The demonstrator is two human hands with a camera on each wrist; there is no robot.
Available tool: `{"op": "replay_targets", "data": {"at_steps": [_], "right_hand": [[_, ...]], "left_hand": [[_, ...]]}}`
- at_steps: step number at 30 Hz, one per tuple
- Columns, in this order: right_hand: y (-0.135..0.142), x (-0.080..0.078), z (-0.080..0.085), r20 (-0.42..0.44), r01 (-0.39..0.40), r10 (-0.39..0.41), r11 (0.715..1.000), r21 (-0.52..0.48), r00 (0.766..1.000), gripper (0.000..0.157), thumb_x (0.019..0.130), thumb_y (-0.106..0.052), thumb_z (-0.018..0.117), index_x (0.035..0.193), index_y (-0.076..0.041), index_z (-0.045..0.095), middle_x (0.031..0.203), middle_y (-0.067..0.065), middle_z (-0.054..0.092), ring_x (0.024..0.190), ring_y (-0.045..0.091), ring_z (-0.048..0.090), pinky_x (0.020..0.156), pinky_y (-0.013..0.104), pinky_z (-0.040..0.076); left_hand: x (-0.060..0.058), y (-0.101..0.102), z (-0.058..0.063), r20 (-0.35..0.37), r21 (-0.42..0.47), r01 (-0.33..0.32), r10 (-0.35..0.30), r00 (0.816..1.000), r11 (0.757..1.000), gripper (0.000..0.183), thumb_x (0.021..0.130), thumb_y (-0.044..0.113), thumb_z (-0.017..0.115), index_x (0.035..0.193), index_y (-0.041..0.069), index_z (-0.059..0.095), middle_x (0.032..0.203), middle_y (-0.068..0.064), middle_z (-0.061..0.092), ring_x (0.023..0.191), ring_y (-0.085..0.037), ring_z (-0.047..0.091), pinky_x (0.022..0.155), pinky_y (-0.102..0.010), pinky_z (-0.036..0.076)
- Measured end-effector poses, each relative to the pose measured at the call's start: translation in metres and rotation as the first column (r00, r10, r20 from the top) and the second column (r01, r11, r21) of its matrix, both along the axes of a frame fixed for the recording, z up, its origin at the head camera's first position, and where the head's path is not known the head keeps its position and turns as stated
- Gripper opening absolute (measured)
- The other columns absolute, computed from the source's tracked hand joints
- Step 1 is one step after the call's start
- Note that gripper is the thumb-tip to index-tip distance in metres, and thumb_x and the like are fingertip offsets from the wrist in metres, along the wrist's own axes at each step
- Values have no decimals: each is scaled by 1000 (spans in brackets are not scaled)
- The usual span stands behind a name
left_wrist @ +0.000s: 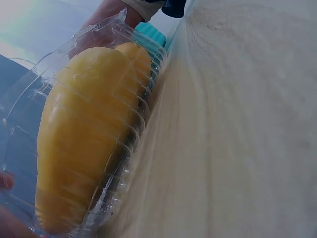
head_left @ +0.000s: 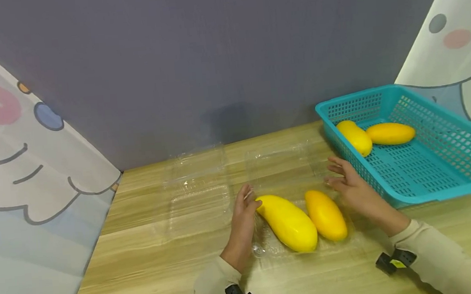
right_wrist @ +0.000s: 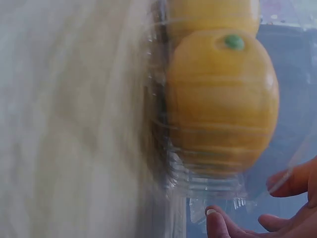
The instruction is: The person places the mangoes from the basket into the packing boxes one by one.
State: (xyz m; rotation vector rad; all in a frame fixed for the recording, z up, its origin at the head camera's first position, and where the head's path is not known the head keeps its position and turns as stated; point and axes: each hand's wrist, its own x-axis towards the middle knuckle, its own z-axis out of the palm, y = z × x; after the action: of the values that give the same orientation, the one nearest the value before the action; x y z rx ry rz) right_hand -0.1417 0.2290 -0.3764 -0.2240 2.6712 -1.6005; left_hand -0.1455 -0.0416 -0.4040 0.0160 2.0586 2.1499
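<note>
A clear plastic clamshell box lies on the table with its lid folded back. Inside it, side by side, are a large yellow mango-like fruit and a smaller orange-yellow mango. In the right wrist view the nearer mango shows a green stem spot. My left hand is at the box's left side, thumb and fingers apart near the lid fold. On the opposite side my right hand has its fingers spread by the box's far right corner. Whether either touches the plastic is unclear.
At the right stands a turquoise basket, holding a yellow fruit and a mango. Another clear clamshell box lies opened at the left. A grey panel rises behind the wooden table, with printed curtains on both sides.
</note>
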Motion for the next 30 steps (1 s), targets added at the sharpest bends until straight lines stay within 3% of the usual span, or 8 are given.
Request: {"op": "replay_targets", "data": {"at_steps": [9,14,19,21,23,26,28,30], "right_hand": [[-3,-4,-6,-122,32,-23,997,73,992,51,106,-1,26,156,-2,14,153,32,28,128,49,51,102,61,44],[-3,-8,-8,-186,59,-42,994,90,982,58,100,11,32,155,-1,16,148,32,33,124,48,53,97,56,48],[-7,-13,-6,-221,85,-68,994,66,973,64,94,16,36,153,2,17,145,33,35,123,51,52,98,58,48],[-9,-14,-5,-222,95,-82,994,52,972,66,93,17,37,154,2,16,144,33,36,123,50,52,98,52,51],[-10,-15,-4,-222,109,-97,993,41,970,69,92,18,38,155,1,16,143,32,37,122,49,53,95,33,53],[-11,-18,-3,-236,132,-122,991,27,964,72,90,20,42,155,1,17,141,31,38,121,48,52,84,10,45],[-11,-19,-3,-255,146,-135,989,23,957,74,87,21,44,154,2,19,139,32,39,121,48,51,80,4,41],[-11,-21,-3,-277,158,-145,987,26,950,76,85,22,48,154,4,22,135,32,41,120,47,51,80,7,42]], "left_hand": [[-2,-2,-2,-9,22,-1,1,1000,1000,67,98,18,49,159,16,21,163,-11,27,151,-32,26,122,-58,20],[-3,-1,-3,-30,45,-4,5,1000,999,71,96,16,51,159,18,19,164,-8,26,151,-31,26,122,-58,19],[-4,-1,-4,-35,58,-4,6,999,998,75,95,15,53,159,25,17,166,1,21,152,-28,25,122,-59,18],[-5,-1,-4,-39,56,2,0,999,998,77,95,15,53,159,27,14,166,5,19,152,-27,24,122,-60,17],[-6,-2,-4,-45,56,10,-7,999,998,79,95,15,53,160,28,11,166,7,16,153,-26,23,122,-60,17],[-7,-2,-5,-53,57,16,-13,998,998,81,95,14,52,160,30,7,165,10,13,153,-26,22,122,-59,18],[-8,-2,-5,-60,60,15,-11,998,998,82,94,13,52,160,30,6,166,8,13,153,-27,21,122,-59,18],[-8,-1,-5,-57,57,10,-7,998,998,84,94,12,53,160,31,5,166,4,14,153,-28,21,122,-59,18]]}}
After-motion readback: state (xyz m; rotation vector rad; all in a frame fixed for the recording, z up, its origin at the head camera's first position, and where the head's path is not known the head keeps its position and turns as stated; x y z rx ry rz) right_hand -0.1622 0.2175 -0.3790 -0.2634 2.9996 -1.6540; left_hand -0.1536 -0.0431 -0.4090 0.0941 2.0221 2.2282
